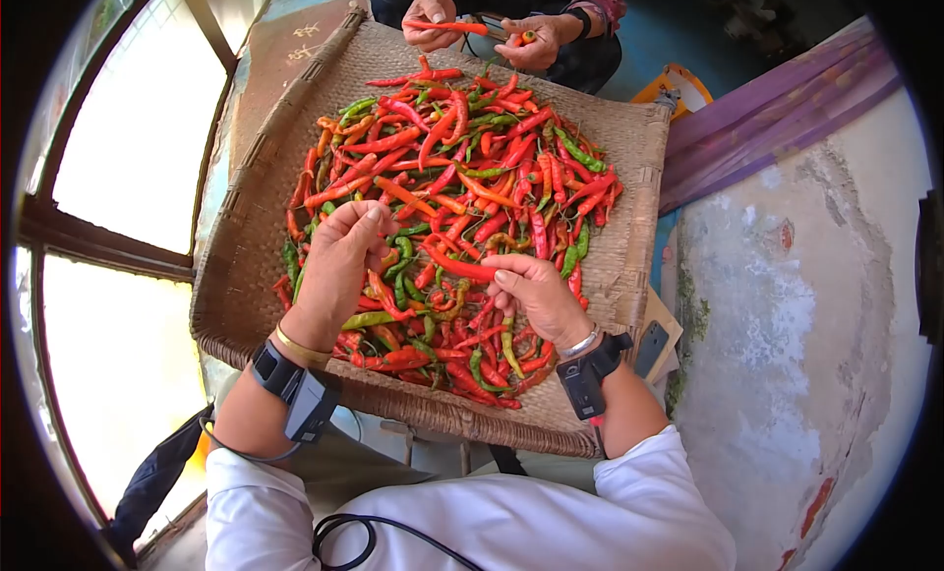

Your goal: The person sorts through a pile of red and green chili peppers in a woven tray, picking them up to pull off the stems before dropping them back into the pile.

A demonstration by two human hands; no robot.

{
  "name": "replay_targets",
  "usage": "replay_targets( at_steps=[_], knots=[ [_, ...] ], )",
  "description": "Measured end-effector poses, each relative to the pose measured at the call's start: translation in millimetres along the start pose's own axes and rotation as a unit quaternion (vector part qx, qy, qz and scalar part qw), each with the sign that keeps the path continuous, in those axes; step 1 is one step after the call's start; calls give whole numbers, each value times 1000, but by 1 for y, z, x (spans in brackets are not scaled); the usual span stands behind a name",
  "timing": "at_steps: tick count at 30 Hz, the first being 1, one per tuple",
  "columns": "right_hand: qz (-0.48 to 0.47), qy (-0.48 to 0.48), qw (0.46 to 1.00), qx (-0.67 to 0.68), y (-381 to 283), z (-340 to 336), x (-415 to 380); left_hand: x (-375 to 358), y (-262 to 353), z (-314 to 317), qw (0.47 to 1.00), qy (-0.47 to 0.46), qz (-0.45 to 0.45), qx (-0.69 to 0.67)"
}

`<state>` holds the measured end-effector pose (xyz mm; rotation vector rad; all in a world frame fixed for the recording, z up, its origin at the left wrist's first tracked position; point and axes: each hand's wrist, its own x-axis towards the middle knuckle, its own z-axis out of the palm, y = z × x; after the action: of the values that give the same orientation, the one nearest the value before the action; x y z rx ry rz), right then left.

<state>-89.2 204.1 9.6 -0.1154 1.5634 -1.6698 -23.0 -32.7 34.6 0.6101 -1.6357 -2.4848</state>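
A wide woven tray (629, 237) holds a heap of chili peppers (492, 187), mostly red, with some green and orange ones. My right hand (536, 294) pinches a long red chili pepper (454, 265) by one end, above the middle of the heap. The pepper's other end points left, toward my other hand. My left hand (344, 251) hovers over the left part of the heap, thumb and fingers pressed together. Whatever may be between those fingertips is too small to make out. Both wrists carry a bracelet and a strapped-on black device.
Across the tray, another person's hands (531, 42) hold red peppers and what looks like a small tool. A window (118, 128) lies left, a worn wall (787, 305) right. A phone (651, 350) rests by the tray's right edge; purple cloth (767, 128) hangs behind.
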Motion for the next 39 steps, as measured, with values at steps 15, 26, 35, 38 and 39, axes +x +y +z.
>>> replay_targets(
  at_steps=[15, 26, 35, 38, 39],
  knots=[
    [-71, 87, 993, -39, -10, -16, 10, -15, -16, -2, 575, -257, 112, 768],
    [-236, 37, 851, -468, 17, -5, 15, -10, -37, 22, 670, -264, 203, 663],
    [-216, 26, 872, -438, 17, 2, 13, 17, -62, 31, 637, -263, 209, 693],
    [-225, 28, 870, -438, 18, 2, 13, 25, -76, 24, 654, -275, 248, 659],
    [-223, 30, 874, -432, 18, 2, 14, 24, -76, 24, 658, -269, 254, 655]
  ],
)
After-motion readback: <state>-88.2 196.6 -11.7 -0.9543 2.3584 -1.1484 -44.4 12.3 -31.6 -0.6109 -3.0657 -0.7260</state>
